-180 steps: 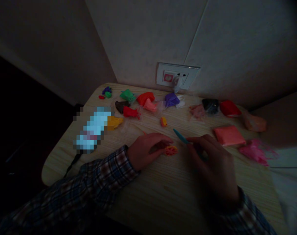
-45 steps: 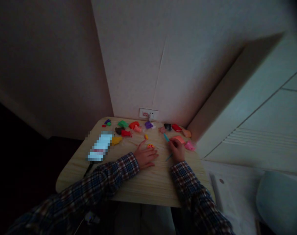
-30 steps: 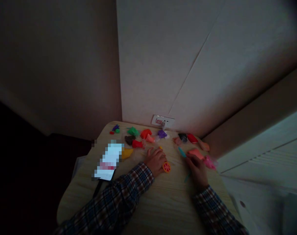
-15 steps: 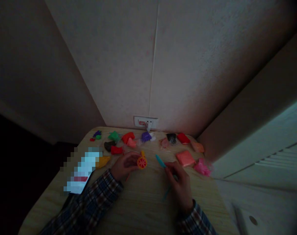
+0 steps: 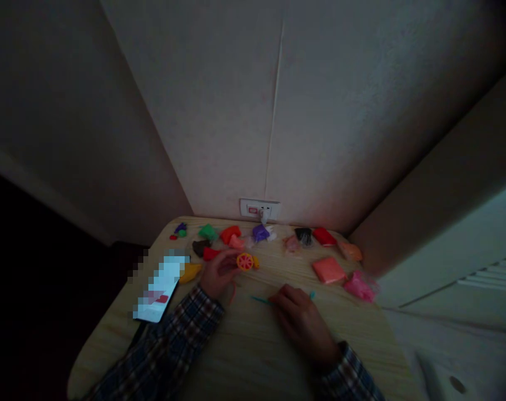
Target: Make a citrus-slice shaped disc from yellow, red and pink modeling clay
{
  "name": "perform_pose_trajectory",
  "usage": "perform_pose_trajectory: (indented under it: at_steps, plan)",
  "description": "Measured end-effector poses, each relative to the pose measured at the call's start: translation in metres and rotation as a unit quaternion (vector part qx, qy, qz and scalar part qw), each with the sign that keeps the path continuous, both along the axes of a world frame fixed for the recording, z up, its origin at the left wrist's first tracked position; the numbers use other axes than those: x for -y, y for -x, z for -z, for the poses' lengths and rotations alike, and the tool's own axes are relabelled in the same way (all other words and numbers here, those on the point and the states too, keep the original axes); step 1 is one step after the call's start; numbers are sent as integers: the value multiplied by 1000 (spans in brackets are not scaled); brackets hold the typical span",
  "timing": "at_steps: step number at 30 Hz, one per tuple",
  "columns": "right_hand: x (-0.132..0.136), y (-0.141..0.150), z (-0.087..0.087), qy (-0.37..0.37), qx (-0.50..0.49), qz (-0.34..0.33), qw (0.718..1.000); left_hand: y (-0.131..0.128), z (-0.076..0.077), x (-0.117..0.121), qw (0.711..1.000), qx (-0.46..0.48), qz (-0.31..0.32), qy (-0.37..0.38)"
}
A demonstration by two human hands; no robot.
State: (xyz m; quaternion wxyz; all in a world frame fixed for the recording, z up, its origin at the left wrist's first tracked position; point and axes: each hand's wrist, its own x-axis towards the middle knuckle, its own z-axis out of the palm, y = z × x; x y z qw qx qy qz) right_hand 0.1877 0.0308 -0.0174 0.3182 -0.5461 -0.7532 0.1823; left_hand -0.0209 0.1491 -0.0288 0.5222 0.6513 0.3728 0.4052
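My left hand [image 5: 219,273] pinches a small orange clay disc with red spokes [image 5: 245,261] and holds it up above the wooden table [image 5: 253,356]. My right hand [image 5: 300,320] lies low on the table, fingers closed over a thin teal modelling tool [image 5: 263,300] that lies almost flat; its tips stick out on both sides of the hand. A thin orange clay strand [image 5: 232,291] lies just below my left hand. Both sleeves are plaid.
Clay lumps in bags line the far edge: green [image 5: 207,231], orange-red [image 5: 230,234], purple [image 5: 260,232], black [image 5: 303,235], red [image 5: 324,236]. A pink slab [image 5: 328,270] and magenta piece [image 5: 358,286] sit right. A lit phone [image 5: 161,281] lies left. A wall socket [image 5: 260,209] is behind.
My left hand has carried the orange disc a little up and away. My right hand has lowered the teal tool from upright to nearly flat. The camera view has shifted slightly.
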Motion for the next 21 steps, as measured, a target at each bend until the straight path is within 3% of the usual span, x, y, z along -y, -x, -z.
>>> perform_pose_trajectory:
  at_steps: [4, 13, 21]
  plan:
    - [-3, 0, 3, -11, 33, 12, 999, -3, 5, 0, 999, -8, -2, -35]
    - [-9, -28, 17, -79, 128, 116, 982, -10, 8, -2, 997, 16, -29, -70]
    - [8, -6, 5, -84, 202, 20, 976, -11, 4, 0, 996, 21, -44, -81]
